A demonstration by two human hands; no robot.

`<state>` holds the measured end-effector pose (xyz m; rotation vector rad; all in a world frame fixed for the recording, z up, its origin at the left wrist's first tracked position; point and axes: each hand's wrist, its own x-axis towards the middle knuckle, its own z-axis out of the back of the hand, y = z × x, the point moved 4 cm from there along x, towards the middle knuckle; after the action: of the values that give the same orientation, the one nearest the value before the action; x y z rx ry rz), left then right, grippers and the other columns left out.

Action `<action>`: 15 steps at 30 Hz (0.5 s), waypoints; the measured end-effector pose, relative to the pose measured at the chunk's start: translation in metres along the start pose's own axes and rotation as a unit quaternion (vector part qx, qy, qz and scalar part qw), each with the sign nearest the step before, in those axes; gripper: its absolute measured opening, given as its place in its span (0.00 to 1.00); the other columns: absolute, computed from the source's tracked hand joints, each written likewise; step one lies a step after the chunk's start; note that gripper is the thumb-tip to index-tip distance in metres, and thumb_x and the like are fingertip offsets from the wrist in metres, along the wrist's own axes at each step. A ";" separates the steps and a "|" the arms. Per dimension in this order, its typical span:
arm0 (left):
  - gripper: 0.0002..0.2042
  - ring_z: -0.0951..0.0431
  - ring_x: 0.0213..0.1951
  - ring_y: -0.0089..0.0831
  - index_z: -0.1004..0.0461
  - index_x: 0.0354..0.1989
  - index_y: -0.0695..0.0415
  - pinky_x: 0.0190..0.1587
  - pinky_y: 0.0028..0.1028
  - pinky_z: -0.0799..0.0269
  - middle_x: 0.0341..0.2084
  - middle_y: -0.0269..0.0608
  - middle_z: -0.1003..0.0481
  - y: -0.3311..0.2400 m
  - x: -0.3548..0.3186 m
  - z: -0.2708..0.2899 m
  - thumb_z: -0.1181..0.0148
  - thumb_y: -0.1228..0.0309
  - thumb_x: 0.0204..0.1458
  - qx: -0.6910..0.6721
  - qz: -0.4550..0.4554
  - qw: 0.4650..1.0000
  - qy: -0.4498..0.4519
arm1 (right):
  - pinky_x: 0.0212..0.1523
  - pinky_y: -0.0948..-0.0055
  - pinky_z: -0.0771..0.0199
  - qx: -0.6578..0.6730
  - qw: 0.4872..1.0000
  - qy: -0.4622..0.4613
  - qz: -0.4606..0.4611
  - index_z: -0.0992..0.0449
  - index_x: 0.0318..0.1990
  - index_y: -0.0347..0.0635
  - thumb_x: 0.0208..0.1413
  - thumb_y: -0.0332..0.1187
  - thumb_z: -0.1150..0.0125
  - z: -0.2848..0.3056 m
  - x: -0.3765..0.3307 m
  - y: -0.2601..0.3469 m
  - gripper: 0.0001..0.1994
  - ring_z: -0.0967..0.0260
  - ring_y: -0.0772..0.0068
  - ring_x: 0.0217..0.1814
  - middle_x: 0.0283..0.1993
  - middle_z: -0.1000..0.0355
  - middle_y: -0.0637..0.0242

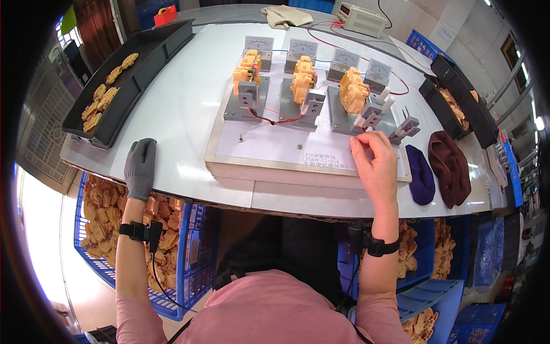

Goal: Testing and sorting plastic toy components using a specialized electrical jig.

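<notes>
My left hand (141, 166), in a grey knit glove, lies on the white tabletop near its front edge, fingers together and loosely extended, holding nothing. My bare right hand (375, 163) is over the right front of a white test board (269, 155). Its thumb and fingers are closed just below a grey clamp block (371, 119); what they pinch is hidden. Yellow-orange plastic gear housings (247, 71), (303, 79), (353, 92) sit on three grey stands. A fourth clamp block (405, 129) at the right carries none. Small toggle switches (241, 139), (299, 147) stand along the board's front.
Analog meters (302, 51) stand behind the stands, wired in red and blue. A black tray (129, 80) with housings is at left, black bins (452, 106) at right. Purple cloth (420, 175) and brown cloth (450, 169) lie rightward. A power supply (361, 20) stands behind; blue crates (186, 258) are below.
</notes>
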<state>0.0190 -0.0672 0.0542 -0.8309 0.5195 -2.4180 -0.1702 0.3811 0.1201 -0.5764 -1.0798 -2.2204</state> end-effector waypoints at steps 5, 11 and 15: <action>0.12 0.22 0.39 0.40 0.22 0.43 0.60 0.45 0.32 0.29 0.38 0.45 0.23 -0.001 0.000 0.001 0.48 0.64 0.63 0.010 -0.006 1.000 -0.003 | 0.38 0.68 0.28 0.000 1.000 -0.001 0.001 0.24 0.35 0.33 0.58 0.30 0.36 -0.001 0.000 0.000 0.07 0.28 0.62 0.35 0.35 0.27 0.60; 0.12 0.23 0.40 0.41 0.23 0.43 0.59 0.45 0.32 0.29 0.38 0.45 0.23 -0.004 -0.002 0.003 0.48 0.64 0.63 0.007 -0.002 1.000 -0.004 | 0.40 0.69 0.28 0.006 1.000 0.022 -0.003 0.23 0.36 0.33 0.58 0.29 0.36 0.004 0.001 -0.002 0.07 0.27 0.64 0.36 0.35 0.27 0.60; 0.12 0.23 0.39 0.42 0.23 0.42 0.59 0.45 0.33 0.29 0.38 0.45 0.24 -0.003 -0.001 0.002 0.47 0.64 0.63 -0.003 0.007 1.000 -0.009 | 0.45 0.71 0.28 0.082 0.990 0.102 -0.058 0.24 0.41 0.34 0.60 0.28 0.38 0.015 0.005 -0.012 0.07 0.28 0.66 0.41 0.41 0.28 0.60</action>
<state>0.0202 -0.0645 0.0567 -0.8476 0.5234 -2.3951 -0.1802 0.3971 0.1251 -0.2163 -1.1981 -2.2059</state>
